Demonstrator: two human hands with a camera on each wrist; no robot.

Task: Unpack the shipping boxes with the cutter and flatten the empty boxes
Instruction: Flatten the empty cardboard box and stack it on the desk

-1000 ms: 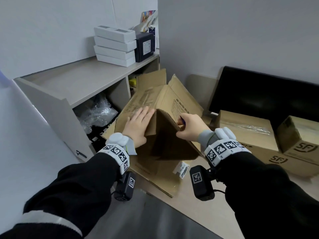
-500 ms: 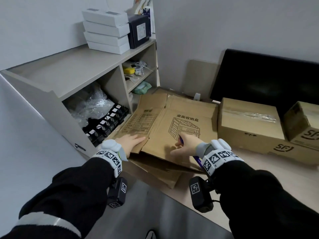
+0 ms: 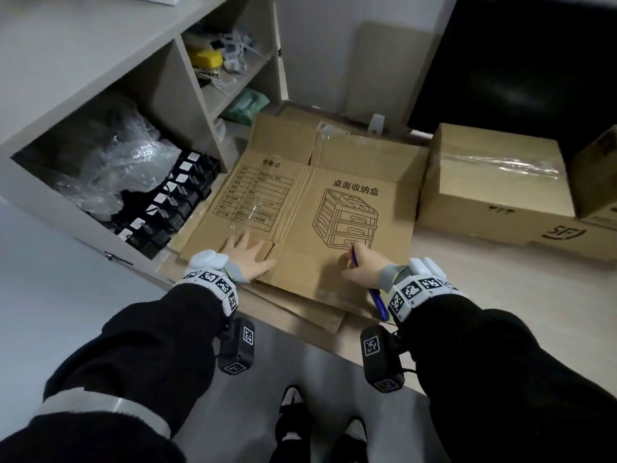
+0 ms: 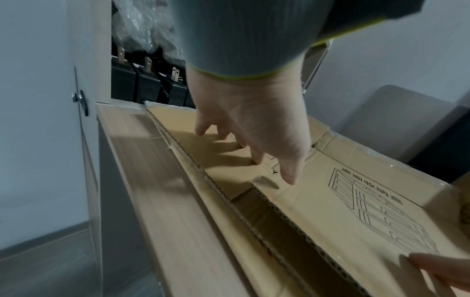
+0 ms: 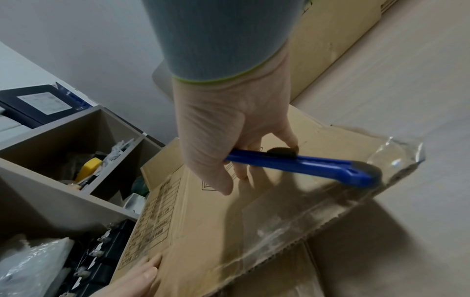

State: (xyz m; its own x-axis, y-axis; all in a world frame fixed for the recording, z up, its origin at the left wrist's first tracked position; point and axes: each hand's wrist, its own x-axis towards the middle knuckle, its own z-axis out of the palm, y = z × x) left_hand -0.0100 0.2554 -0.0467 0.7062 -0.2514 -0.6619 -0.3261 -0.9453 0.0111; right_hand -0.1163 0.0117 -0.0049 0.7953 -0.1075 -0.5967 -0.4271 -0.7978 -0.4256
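A flattened cardboard box (image 3: pixel 300 202), printed with a drawer-unit drawing, lies on the desk over other flat cardboard (image 3: pixel 300 309). My left hand (image 3: pixel 245 253) presses flat on its near left flap with its fingers spread; the left wrist view shows these fingers (image 4: pixel 254 130) on the cardboard (image 4: pixel 330 201). My right hand (image 3: pixel 362 265) rests on the near right part of the box and holds a blue cutter (image 3: pixel 379 300). In the right wrist view the right hand (image 5: pixel 229 140) has the cutter (image 5: pixel 305 162) across its palm, over taped cardboard (image 5: pixel 203 221).
A large taped box (image 3: pixel 494 182) and a smaller box (image 3: pixel 597 175) stand at the right, before a dark monitor (image 3: pixel 521 61). At the left, a shelf unit (image 3: pixel 100 78) holds black adapters (image 3: pixel 173 202) and plastic wrap (image 3: pixel 127 165). The desk edge (image 3: pixel 334 342) runs close below my hands.
One second ago the box stood half folded between my hands. It now lies flat and both hands have come down onto it.
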